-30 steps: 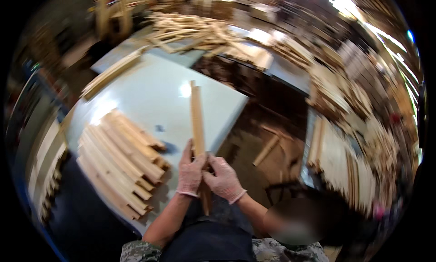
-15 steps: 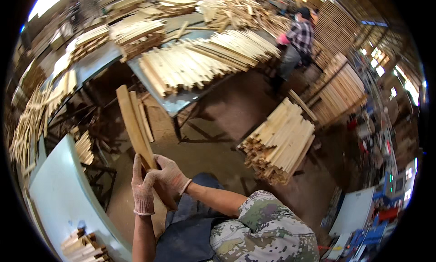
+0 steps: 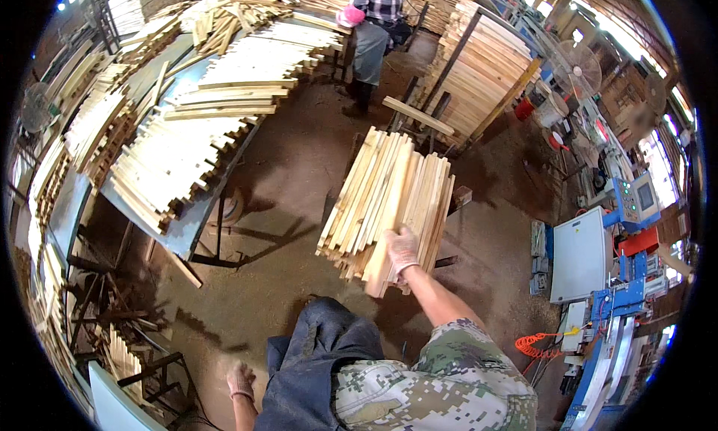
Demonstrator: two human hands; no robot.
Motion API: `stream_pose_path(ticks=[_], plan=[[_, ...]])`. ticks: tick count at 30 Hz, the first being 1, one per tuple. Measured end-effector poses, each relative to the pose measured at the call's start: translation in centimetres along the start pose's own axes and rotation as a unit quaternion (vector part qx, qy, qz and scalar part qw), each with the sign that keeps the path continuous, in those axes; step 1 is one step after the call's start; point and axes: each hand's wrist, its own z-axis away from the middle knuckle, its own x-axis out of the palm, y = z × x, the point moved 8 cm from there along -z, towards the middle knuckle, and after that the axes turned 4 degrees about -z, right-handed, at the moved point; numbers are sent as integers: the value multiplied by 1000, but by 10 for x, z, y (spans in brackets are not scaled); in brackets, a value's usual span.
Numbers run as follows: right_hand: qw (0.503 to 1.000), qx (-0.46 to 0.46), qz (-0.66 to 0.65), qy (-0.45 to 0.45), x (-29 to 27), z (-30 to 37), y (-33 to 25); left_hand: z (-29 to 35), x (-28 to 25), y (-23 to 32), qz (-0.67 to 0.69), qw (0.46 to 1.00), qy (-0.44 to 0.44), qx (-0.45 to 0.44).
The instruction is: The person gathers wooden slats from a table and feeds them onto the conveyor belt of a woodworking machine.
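The largest thing here is the long blue-grey metal table [image 3: 182,242], covered by rows of pale wooden strips [image 3: 161,165] whose uneven ends overhang its right edge; its near corner is bare. Next is the thick stack of straw-coloured wooden sticks [image 3: 357,199], apart from that table on a dark metal stand [image 3: 446,262], mostly hidden beneath. Along the top of the stack lies a broad, flat tan wooden board [image 3: 394,188], its blurred near end at the stack's near edge. The gloved right hand [image 3: 402,248] appears to grip it near that end. The gloved left hand [image 3: 241,379], empty and loosely open, hangs low, well apart. The step in hand looks like laying the board on the stack; the next move seems to call for squaring it and releasing.
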Motion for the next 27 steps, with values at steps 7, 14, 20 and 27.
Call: stream_pose_path(ticks=[7,14,20,27], plan=[[952,86,268,122,-116,-109,71,-55,-17,-86,-745,649,-19,154],[972,188,-139,-24,-78,-102,154,-51,-10,-39,-858,490,-80,132],[966,190,-173,-21,-74,-132,201,0,74,57,-775,508,33,373],[991,52,1,122,-87,-100,121,-12,59,23,-624,723,58,291]])
